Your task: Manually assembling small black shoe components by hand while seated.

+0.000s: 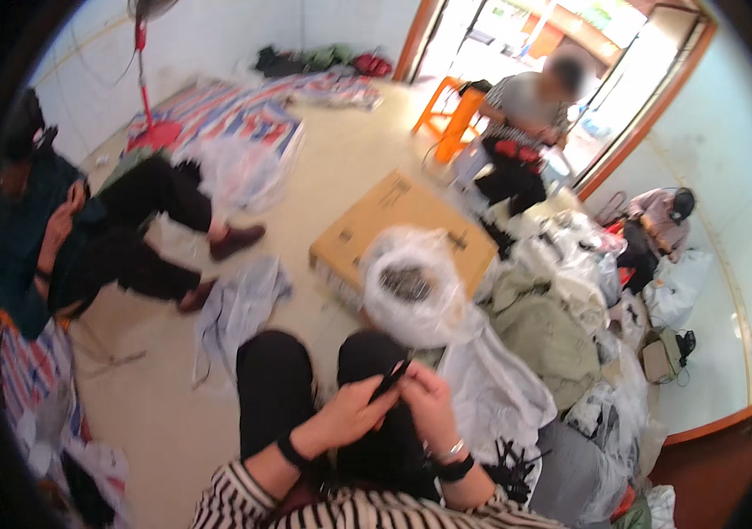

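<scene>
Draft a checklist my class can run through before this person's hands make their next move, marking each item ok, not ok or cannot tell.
1. Black item held by both hands: ok, the left hand and right hand both grip it.
2. Hands above the lap: ok, they are over the right knee.
3. Clear plastic bag open on top: ok, dark contents show inside.
4. Black strips at the right laid neatly: not ok, they lie jumbled.
5. Black item free of flaws: cannot tell, it is small and partly covered by fingers.
</scene>
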{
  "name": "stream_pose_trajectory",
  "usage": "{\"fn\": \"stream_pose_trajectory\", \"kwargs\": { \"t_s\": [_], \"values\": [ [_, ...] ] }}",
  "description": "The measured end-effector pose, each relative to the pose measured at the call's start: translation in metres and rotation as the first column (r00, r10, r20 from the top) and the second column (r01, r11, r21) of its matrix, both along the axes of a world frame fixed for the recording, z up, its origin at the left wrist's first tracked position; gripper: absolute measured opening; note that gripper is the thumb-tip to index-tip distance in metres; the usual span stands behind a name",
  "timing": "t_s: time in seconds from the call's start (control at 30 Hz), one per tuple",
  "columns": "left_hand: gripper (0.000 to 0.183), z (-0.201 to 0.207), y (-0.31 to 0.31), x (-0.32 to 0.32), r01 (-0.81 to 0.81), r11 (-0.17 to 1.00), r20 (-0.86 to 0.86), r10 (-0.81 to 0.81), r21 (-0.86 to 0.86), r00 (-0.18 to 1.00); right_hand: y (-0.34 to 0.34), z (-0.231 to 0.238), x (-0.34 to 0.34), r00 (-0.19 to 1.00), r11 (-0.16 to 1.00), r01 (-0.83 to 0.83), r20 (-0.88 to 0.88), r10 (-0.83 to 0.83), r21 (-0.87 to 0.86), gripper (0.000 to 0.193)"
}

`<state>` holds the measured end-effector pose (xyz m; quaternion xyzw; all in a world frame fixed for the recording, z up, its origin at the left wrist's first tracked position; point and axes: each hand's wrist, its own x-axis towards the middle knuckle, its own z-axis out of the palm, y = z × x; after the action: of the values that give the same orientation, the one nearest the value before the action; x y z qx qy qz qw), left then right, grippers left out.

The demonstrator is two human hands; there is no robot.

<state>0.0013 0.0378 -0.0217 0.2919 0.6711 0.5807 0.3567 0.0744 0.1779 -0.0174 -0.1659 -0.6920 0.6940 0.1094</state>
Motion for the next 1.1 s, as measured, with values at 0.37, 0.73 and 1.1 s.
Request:
{"fn": "stream_pose_trajectory", "kwargs": {
  "t_s": [0.37, 0.73, 1.1],
  "values": [
    [0.034, 0.014, -0.006, -0.006, -0.022, 0.99, 0.36, -0.03, 0.138, 0.932, -0.009, 0.024, -0.013, 0.998, 0.993, 0.027, -0.054, -0.033, -0.115, 0.013],
    [0.04, 0.015, -0.016, -0.01, -0.2, 0.963, 0.617, 0.049, 0.178, 0.785, 0.01, 0.015, -0.012, 0.964, 0.895, 0.121, -0.166, -0.209, -0.429, 0.015],
    [0.027, 0.017, -0.032, -0.031, -0.574, 0.813, 0.511, 0.454, 0.097, 0.73, 0.023, 0.025, -0.018, 0.952, 0.88, -0.098, -0.302, -0.054, -0.465, 0.017]
  ]
}}
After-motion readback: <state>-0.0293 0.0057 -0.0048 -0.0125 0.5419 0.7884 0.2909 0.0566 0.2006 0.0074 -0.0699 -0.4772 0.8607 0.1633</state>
